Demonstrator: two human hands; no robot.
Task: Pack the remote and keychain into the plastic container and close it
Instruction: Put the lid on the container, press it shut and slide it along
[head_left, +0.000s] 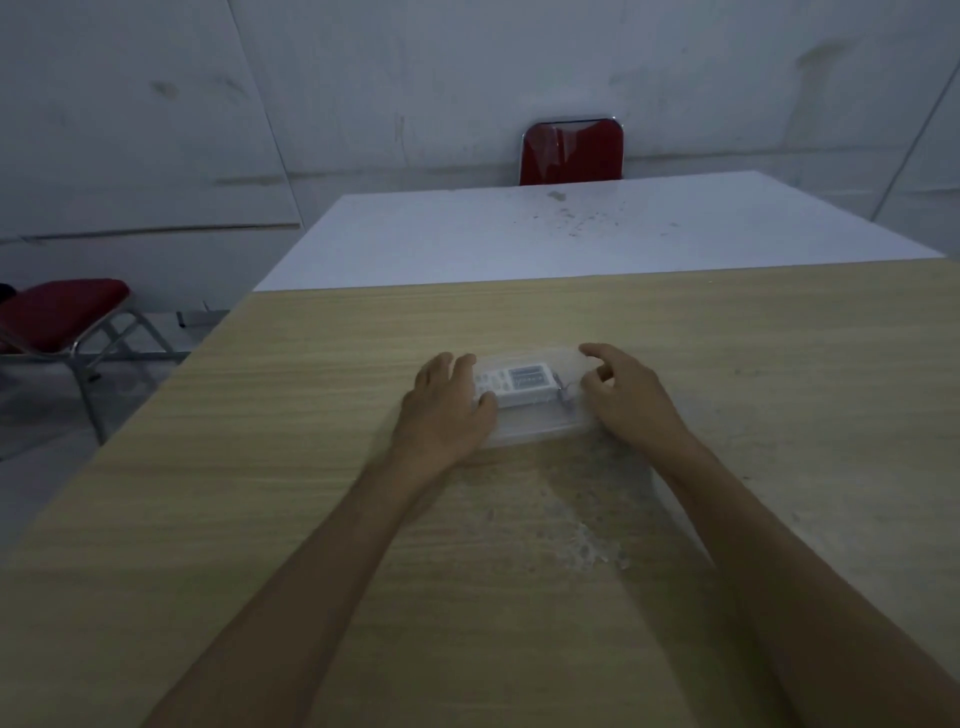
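A clear plastic container (540, 431) lies on the wooden table, with its transparent lid resting on top. Inside it I see the white remote (519, 384) lying flat, and a small dark keychain (565, 394) just to its right. My left hand (447, 410) rests on the container's left end, fingers spread over the lid and thumb by the remote. My right hand (623, 395) covers the right end, fingers curled over the far right corner. Whether the lid is fully latched cannot be told in the dim light.
The wooden table (311, 467) has a whitish scuffed patch (582, 540) near me. A white table (519, 234) adjoins beyond it. One red chair (571, 153) stands behind that table, another red chair (62, 317) at the left on the floor.
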